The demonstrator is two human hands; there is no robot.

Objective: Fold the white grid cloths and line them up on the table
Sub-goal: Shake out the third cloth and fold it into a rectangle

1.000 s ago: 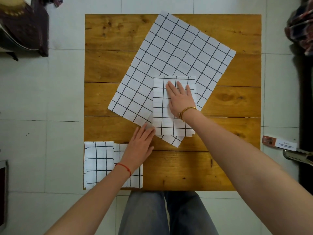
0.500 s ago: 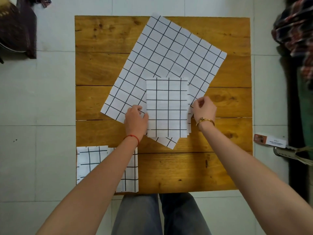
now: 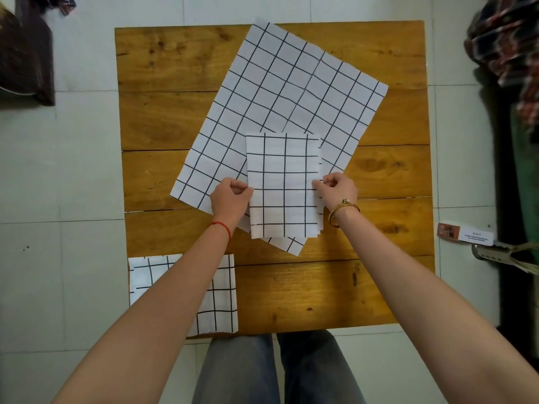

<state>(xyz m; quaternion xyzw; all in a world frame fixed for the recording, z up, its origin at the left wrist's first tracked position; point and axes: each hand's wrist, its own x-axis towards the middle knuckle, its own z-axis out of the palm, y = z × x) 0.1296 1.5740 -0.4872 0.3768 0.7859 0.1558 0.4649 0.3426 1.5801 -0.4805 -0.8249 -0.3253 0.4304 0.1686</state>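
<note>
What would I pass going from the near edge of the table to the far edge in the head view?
Folded cloths at the near left corner → folded cloth pinched by the left hand and right hand → unfolded grid cloth → bare table.

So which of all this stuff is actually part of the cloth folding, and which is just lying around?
Part of the job:
- folded cloth, pinched at its sides by the left hand and right hand
- unfolded cloth lying under it
- folded cloths at the table's near left corner
- wooden table

Just lying about:
- small box on the floor
- plaid fabric
- dark object
</note>
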